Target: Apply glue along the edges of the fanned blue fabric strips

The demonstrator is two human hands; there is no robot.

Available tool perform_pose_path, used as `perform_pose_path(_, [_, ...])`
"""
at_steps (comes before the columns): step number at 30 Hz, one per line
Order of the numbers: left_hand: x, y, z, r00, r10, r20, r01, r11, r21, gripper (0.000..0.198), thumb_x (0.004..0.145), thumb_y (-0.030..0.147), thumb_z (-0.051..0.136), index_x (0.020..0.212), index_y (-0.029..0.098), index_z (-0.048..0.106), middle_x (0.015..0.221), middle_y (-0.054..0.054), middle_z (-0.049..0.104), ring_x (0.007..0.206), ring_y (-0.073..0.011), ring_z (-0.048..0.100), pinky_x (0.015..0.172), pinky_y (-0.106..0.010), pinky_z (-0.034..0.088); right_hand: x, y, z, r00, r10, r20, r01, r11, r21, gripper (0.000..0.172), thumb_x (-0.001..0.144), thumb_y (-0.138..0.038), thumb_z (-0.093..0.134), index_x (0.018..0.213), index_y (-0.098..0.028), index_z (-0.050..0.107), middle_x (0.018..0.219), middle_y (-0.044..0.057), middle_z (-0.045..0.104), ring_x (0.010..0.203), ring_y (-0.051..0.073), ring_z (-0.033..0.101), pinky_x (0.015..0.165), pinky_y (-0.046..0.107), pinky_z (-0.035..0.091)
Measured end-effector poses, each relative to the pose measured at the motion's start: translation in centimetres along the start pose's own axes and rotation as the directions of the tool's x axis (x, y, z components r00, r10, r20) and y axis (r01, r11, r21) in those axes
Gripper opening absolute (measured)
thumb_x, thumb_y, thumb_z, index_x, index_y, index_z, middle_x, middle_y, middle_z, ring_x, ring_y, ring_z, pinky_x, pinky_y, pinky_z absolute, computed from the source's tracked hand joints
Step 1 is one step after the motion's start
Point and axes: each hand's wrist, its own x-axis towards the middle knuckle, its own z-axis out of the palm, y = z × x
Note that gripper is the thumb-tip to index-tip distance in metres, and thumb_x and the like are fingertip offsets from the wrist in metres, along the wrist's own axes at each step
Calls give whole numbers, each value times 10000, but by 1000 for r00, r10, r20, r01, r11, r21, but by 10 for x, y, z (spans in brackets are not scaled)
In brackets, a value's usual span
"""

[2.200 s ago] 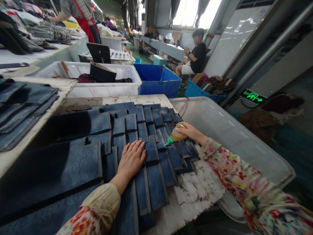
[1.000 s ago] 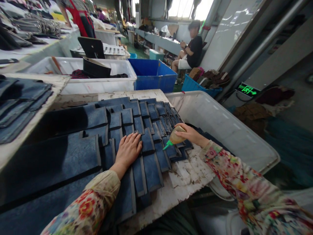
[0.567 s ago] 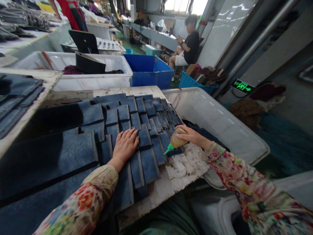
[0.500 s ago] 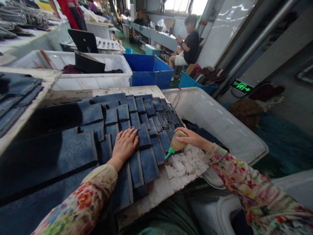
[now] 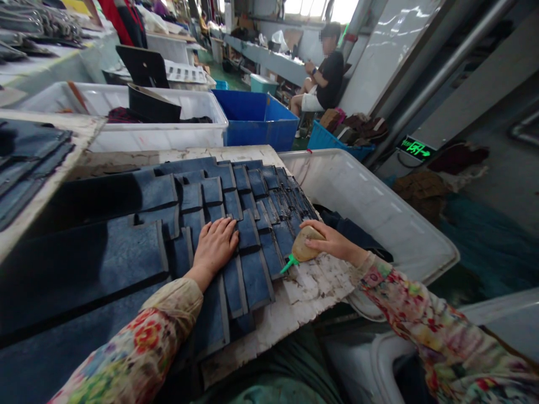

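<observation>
Our left hand [image 5: 215,247] rests palm down, fingers slightly spread, on the blue panels [image 5: 255,275]; its grip is relaxed and takes hold of nothing. Our right hand [image 5: 332,241] has its grip wrapped around a tan squeeze bottle [image 5: 303,247], which we hold tilted at the right side of the panels, above the bare part of the counter [image 5: 320,280]. The bottle's green nozzle [image 5: 289,264] slants down and to the left, its tip at the near corner of 1 panel – we cannot tell whether it touches.

The panels overlap like shingles in several rows, each with a grey band along its edge. Towards the far right the edges look dark and glossy. The counter itself is pale and flaking, ragged along its near side. At our left, a 2nd pale board [image 5: 90,132] carries more blue pieces [image 5: 29,157].

Just beyond the counter stand 2 bins side by side: a white bin [image 5: 160,137] with dark items in it and a blue bin [image 5: 261,132]. On the right, a translucent tub [image 5: 379,224] has dark pieces [image 5: 353,233] inside, near our right wrist. Farther back – well apart from us – 1 person [image 5: 330,78] in a black top sits beside a long bench [image 5: 269,56].
</observation>
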Motion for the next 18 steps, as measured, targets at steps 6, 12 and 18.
perform_pose_path(6, [0, 0, -1, 1000, 0, 4, 0, 1000, -2, 420, 898, 351, 343, 1251, 192, 507, 1295, -90, 528, 1220, -255, 432, 1027, -444, 270, 26, 9, 2, 979, -119, -168, 101, 989, -111, 477, 749, -445, 573, 1148, -206, 470, 1090, 55, 538, 983, 218, 520, 877, 345, 410])
perform_pose_path(12, [-1, 1, -2, 1000, -11, 5, 11, 1000, -6, 411, 899, 351, 342, 1253, 219, 504, 1296, -77, 529, 1221, -244, 434, 1033, -437, 269, 29, 7, -2, 979, -140, -151, 119, 983, -138, 491, 742, -433, 584, 1163, -211, 465, 1110, 61, 532, 1003, 230, 517, 880, 356, 417])
perform_pose_path(18, [-1, 1, -2, 1000, -12, 10, 13, 1000, -11, 411, 903, 349, 337, 1247, 200, 507, 1304, -80, 521, 1222, -247, 431, 1031, -441, 269, 26, 7, -5, 988, -139, -64, 128, 981, -148, 492, 743, -440, 591, 1158, -207, 465, 1059, 54, 540, 938, 217, 533, 832, 332, 438])
